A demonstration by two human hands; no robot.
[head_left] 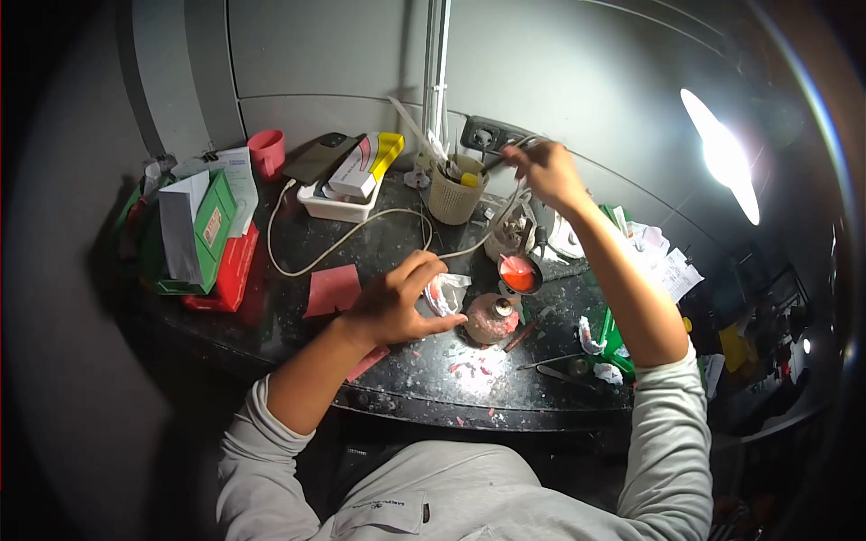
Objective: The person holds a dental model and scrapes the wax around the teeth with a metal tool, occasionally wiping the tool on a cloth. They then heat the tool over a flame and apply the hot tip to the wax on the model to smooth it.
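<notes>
1. Left hand (397, 302): half-curled, thumb and forefinger in a C about crumpled clear wrapper (447, 290); actual grip not discernible.
2. Right hand (546, 171): raised at 1 o'clock of left hand, fingers closed on thin metal tool (499, 155), tool pointing toward 9 o'clock above beige mesh cup (454, 200) full of implements.
3. Pink round burner (492, 317): just beside left thumb at 3 o'clock. Small dish of red material (520, 273) near, at burner's 1 o'clock.
4. White cable (343, 239): looped over black tabletop (424, 379), running behind left fingertips and up toward right hand.
5. Pink paper square (332, 288): at 9 o'clock of left hand, just beside it.
6. Toward 11 o'clock: white tray (336, 210) bearing yellow-white box (365, 164); dark phone (316, 158) against it; pink cup (267, 151) further out.
7. At 9 o'clock margin: green box (215, 225) above red box (236, 266).
8. Lamp (722, 153) at 2 o'clock: glare washes out clutter beyond right forearm.
</notes>
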